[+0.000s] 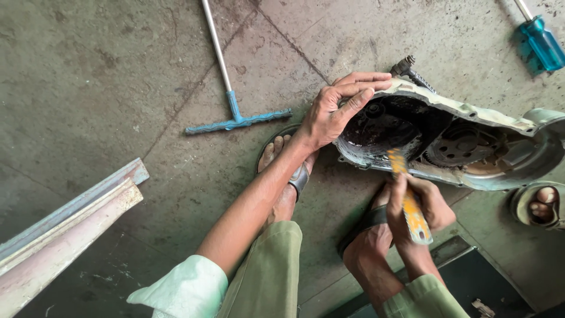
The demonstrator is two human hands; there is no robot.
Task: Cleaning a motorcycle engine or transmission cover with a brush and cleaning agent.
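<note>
Engine casing [465, 141], greasy, open side up, lying on the concrete floor [118, 70] right under both hands; inside dark with oil, round gear parts visible. Braced at its near end by the left hand [332, 115], fingers spread and curled over the rim, palm pressed on the edge, likely to keep the casing from sliding while the other hand works. Bolt [412, 70] sticking out of the rim just beyond the left fingertips. Right hand [421, 203] closed in a fist round the yellow brush [409, 203], handle toward the body, tip pushed into the casing between the two hands, angled so the end reaches the dirty recess. Sandalled feet below both hands, planted close to the casing, squatting posture. Metal beam [65, 235] well to the left of the left arm. T-handle wrench [232, 94] with blue grip on the floor just left of the left hand. Blue-handled screwdriver [541, 41] far beyond the right hand, top corner. Another person's foot [544, 203] in a sandal just right of the right hand. No packages, labels or signs visible.
</note>
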